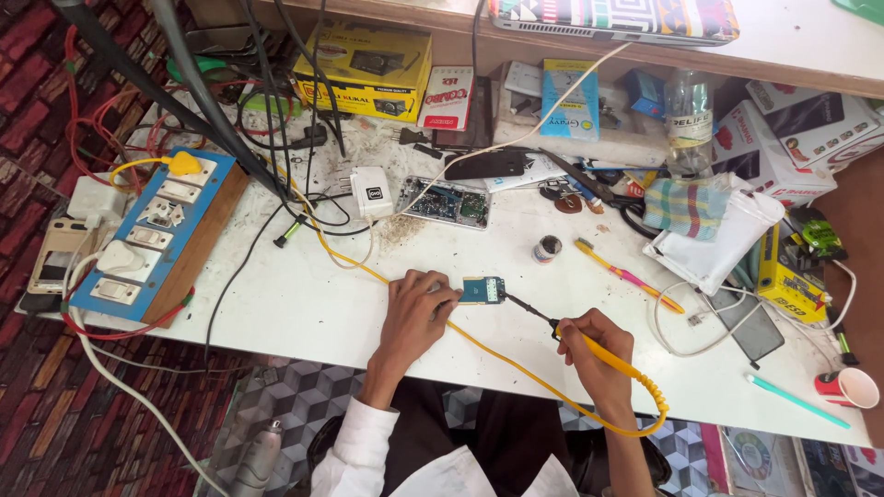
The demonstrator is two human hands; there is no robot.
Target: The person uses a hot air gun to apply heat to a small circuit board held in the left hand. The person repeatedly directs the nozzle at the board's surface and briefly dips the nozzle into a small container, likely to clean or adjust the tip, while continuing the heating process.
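Note:
My left hand point(416, 315) pins a small green circuit board point(482, 290) flat on the white table point(304, 294), fingertips on its left edge. My right hand point(597, 352) grips a yellow-handled soldering iron point(589, 347) like a pen. Its dark tip reaches left and touches the board's right edge. The iron's yellow cord point(516, 368) loops under my wrists and runs up left across the table toward the switchboard.
A blue switchboard point(152, 239) with plugs sits at the left. An opened phone point(445, 202) lies behind, with a white charger point(372, 191), a small jar point(548, 248), a toothbrush point(626, 273), boxes, a bottle point(689, 120), a cloth and a red cup point(849, 387) around.

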